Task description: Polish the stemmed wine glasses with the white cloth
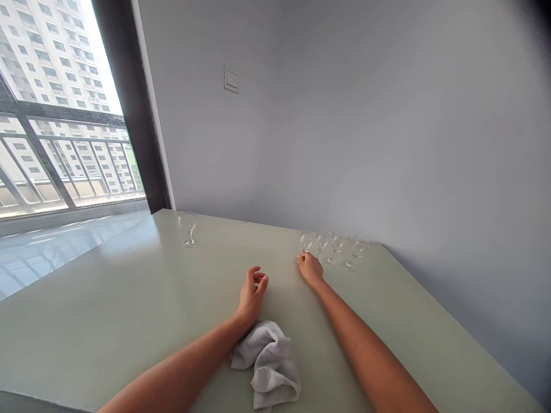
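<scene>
My right hand (310, 267) reaches forward to the back right of the table, its fingers closed round the stem of a clear stemmed glass (307, 240). The bowl of that glass shows above my fingers; its foot is mostly hidden by the hand. Just right of it stand several more stemmed glasses (338, 245), close together and upright. My left hand (253, 292) hovers or rests near the middle of the table, fingers loosely curled and apart, holding nothing. A crumpled grey-white cloth (272, 361) lies beside my left wrist, partly behind the forearm.
One stemmed glass (189, 229) stands alone at the back left of the pale green table (107, 304). A grey wall (365, 126) with a light switch (231, 79) rises behind. To the left is a window (64, 115) with a railing beyond it.
</scene>
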A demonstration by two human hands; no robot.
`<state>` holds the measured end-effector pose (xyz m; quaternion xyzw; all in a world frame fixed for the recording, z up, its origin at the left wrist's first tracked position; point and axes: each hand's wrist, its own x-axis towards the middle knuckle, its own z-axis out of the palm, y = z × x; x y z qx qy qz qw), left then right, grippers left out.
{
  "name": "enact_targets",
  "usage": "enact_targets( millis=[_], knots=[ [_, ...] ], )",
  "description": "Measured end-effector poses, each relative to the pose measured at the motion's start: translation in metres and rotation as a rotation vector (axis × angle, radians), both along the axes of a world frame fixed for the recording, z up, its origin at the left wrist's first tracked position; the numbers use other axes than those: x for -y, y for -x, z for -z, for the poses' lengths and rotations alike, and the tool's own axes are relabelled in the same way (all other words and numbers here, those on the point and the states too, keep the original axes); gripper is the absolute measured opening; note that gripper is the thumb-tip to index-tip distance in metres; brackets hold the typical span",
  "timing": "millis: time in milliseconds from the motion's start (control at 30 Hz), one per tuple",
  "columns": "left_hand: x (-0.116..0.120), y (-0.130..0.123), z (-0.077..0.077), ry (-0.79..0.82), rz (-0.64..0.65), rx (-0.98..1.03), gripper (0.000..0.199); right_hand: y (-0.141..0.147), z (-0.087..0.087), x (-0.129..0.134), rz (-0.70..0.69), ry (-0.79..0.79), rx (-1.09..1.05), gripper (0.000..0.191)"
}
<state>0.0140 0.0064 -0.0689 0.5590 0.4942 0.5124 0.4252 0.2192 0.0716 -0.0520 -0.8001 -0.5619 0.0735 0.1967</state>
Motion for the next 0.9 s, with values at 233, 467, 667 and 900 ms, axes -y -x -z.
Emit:
enact_targets(
  millis=[233,467,667,900],
  knots=[
    [0.001,0.0,0.0,0.007,0.004,-0.032,0.031,-0.009,0.006,-0.017,0.032,0.001,-0.03,0.029],
    [-0.003,0.001,0.0,0.036,-0.023,0.017,0.026,-0.005,-0.01,0.004,0.032,-0.004,-0.073,0.031],
    [-0.011,0.009,-0.009,0.101,-0.207,0.135,0.024,0.024,-0.036,0.076,-0.24,0.091,-0.204,0.044],
    [-0.044,0.05,-0.017,0.167,-0.545,0.235,0.027,0.065,-0.05,0.142,-0.855,0.39,-0.55,0.045]
  ],
)
